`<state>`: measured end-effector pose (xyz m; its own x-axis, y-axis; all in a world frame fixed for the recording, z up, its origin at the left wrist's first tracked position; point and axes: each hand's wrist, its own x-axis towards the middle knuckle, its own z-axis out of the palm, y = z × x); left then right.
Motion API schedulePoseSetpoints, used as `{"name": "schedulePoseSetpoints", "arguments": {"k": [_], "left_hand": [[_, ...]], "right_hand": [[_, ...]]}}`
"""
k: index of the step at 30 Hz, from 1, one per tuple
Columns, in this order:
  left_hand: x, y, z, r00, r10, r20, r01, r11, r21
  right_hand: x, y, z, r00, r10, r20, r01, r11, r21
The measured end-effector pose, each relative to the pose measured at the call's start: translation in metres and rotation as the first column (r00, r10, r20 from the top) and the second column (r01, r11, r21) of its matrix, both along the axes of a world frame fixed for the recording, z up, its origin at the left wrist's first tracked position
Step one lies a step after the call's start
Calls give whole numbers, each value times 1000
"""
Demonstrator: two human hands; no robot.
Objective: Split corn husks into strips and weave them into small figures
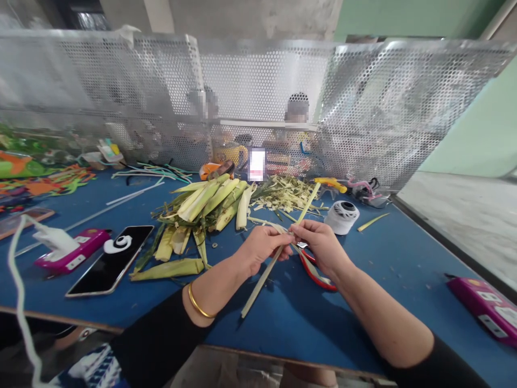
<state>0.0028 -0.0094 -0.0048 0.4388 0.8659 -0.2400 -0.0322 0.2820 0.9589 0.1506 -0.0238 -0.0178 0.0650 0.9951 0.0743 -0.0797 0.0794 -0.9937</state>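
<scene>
My left hand (264, 245) and my right hand (319, 242) meet over the middle of the blue table, fingers pinched together on narrow pale-green corn husk strips (262, 283). One strip slants down toward the near edge; another sticks up past my right hand. The exact crossing of the strips is hidden by my fingertips. Under my right hand lies a pair of red-handled scissors (327, 285), partly covered. A pile of corn husks (214, 199) sits beyond my left hand, with a loose husk (172, 269) nearer. A white thread spool (341, 217) stands beyond my right hand.
A phone (111, 264) lies left, beside a magenta power strip (75, 250) with a white cable. Another power strip (484, 307) lies right. Husk scraps (288, 193) and a yellow-handled tool (331, 184) lie farther back, before a perforated metal screen (258, 81). People show behind it.
</scene>
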Motion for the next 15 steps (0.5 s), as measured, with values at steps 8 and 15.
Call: {"name": "schedulePoseSetpoints", "arguments": {"k": [8, 15], "left_hand": [[0, 2, -4, 999, 10, -50, -8, 999, 38], [0, 3, -2, 996, 82, 33, -82, 996, 15]], "right_hand": [[0, 4, -7, 981, -107, 162, 99, 993, 57], [7, 9, -8, 944, 6, 329, -24, 998, 51]]}}
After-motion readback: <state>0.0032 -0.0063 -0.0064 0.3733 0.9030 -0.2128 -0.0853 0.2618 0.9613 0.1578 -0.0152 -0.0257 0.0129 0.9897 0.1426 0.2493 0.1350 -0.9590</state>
